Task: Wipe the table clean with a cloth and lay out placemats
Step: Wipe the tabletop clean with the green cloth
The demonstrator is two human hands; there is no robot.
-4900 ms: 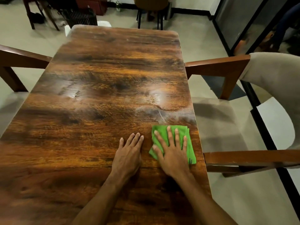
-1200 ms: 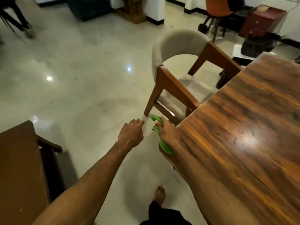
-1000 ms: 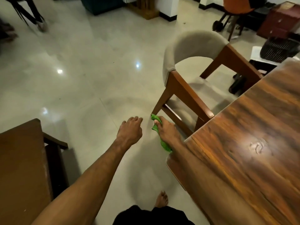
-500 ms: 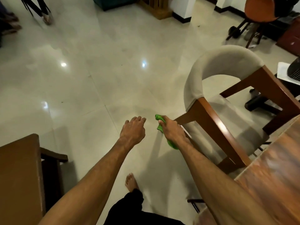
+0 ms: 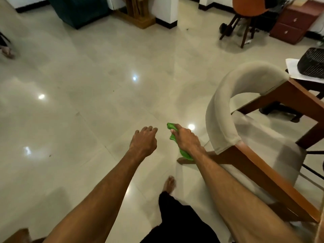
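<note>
1. A person's right hand [image 5: 185, 139] carries a bunched green cloth [image 5: 184, 153] in mid-air, its grip closed round the fabric, which sticks out above and below the fist.
2. The left hand [image 5: 143, 141] hangs just beside it, grip loose, fingers lightly curled on nothing.
3. Both hover over a glossy tiled floor [image 5: 87, 106], near a cushioned wooden chair [image 5: 226, 109]; a bare foot [image 5: 169, 184] shows below.

L hand [image 5: 143, 141] loose, R hand [image 5: 186, 140] — fist, gripping
</note>
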